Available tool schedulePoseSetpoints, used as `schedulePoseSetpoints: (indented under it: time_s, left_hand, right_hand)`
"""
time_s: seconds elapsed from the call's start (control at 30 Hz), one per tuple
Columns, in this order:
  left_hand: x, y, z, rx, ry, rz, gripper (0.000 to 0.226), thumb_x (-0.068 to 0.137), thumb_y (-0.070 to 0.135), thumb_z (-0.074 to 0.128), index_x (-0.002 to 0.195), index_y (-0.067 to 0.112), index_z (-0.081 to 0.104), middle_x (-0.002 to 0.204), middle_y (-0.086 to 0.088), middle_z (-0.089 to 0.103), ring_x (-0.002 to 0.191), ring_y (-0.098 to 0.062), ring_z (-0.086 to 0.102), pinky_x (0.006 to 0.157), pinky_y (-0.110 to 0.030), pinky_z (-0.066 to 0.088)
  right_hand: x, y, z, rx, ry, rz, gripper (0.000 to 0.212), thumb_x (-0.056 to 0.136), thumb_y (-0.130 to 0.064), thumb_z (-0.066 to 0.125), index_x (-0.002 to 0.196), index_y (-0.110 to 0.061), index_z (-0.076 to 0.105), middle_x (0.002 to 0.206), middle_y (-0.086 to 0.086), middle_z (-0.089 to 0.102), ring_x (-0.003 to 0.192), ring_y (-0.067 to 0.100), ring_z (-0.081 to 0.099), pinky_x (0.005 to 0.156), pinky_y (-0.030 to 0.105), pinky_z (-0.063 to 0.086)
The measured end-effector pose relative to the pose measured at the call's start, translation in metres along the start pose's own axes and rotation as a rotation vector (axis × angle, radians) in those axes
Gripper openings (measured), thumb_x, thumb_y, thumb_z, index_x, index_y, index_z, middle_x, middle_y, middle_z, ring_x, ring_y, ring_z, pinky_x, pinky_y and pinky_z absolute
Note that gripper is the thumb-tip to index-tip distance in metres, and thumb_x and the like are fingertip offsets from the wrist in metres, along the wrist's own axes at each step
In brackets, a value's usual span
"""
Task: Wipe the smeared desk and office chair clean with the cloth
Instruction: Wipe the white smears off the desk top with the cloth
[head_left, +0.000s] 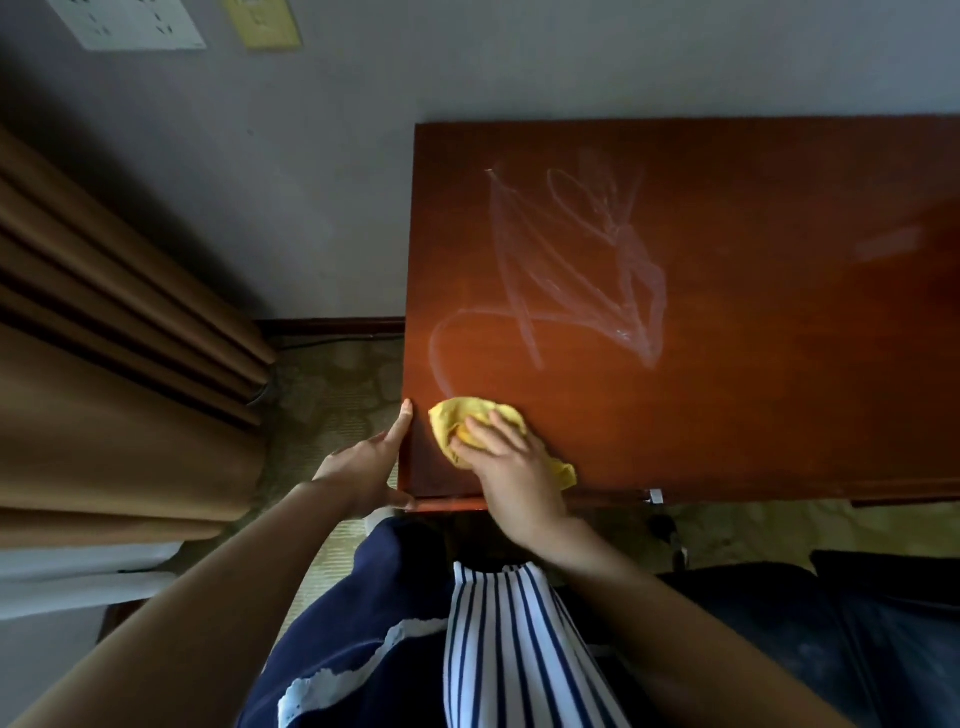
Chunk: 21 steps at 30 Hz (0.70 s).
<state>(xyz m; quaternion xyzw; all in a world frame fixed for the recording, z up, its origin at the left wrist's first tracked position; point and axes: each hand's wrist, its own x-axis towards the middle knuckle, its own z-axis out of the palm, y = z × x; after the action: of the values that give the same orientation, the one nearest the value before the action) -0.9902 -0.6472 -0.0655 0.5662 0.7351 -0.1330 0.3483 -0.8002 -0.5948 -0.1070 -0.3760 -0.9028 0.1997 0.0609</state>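
The right hand, fingers spread flat, presses a cloth onto the desk, smears at one o'clock; the left hand, fingers straight, braces the edge at nine o'clock.

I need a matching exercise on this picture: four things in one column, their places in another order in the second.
1. yellow cloth
2. left hand
3. white smears
4. brown curtain

A. hanging left of the desk
B. under the right hand
C. against the desk's left edge
D. on the desk top, beyond the cloth

Pairs: 1-B, 2-C, 3-D, 4-A
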Motion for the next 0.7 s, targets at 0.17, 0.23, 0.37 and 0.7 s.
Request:
schedulePoseSetpoints:
  time_s: [0.17,0.23,0.37,0.7]
  left_hand:
    - [-0.001,-0.001,0.003,-0.029,0.037,0.005,0.119,0.08,0.044,0.071,0.146,0.03,-0.026,0.143,-0.002,0.045,0.121,-0.023,0.05,0.09,-0.034,0.042]
    - [-0.001,-0.001,0.005,-0.055,0.05,0.002,0.118,0.079,0.043,0.072,0.146,0.031,-0.025,0.139,-0.005,0.048,0.118,-0.024,0.052,0.088,-0.034,0.042]
    - [0.001,-0.003,0.009,-0.117,0.05,-0.004,0.117,0.08,0.041,0.073,0.146,0.032,-0.023,0.136,-0.007,0.05,0.115,-0.025,0.052,0.086,-0.035,0.041]
    - [0.004,-0.005,0.015,-0.217,0.036,0.025,0.119,0.078,0.046,0.072,0.145,0.032,-0.025,0.145,-0.005,0.038,0.128,-0.023,0.042,0.096,-0.037,0.04]
  right_hand:
    - [-0.037,0.016,0.003,-0.006,-0.002,-0.122,0.057,0.071,0.006,0.069,0.118,-0.027,0.066,0.134,-0.002,0.057,0.128,0.028,0.048,0.098,0.05,0.041]
    - [-0.054,0.038,-0.003,-0.023,-0.002,-0.098,0.065,0.064,0.011,0.072,0.117,-0.026,0.067,0.133,-0.002,0.058,0.125,0.028,0.051,0.096,0.052,0.043]
    - [-0.081,0.084,-0.026,0.029,0.081,0.095,0.056,0.077,0.012,0.065,0.122,-0.021,0.065,0.134,0.001,0.056,0.128,0.028,0.045,0.102,0.048,0.039]
    - [-0.047,0.118,-0.052,-0.006,0.12,0.283,0.041,0.085,0.007,0.061,0.123,-0.009,0.061,0.133,0.013,0.056,0.128,0.038,0.044,0.109,0.045,0.032]
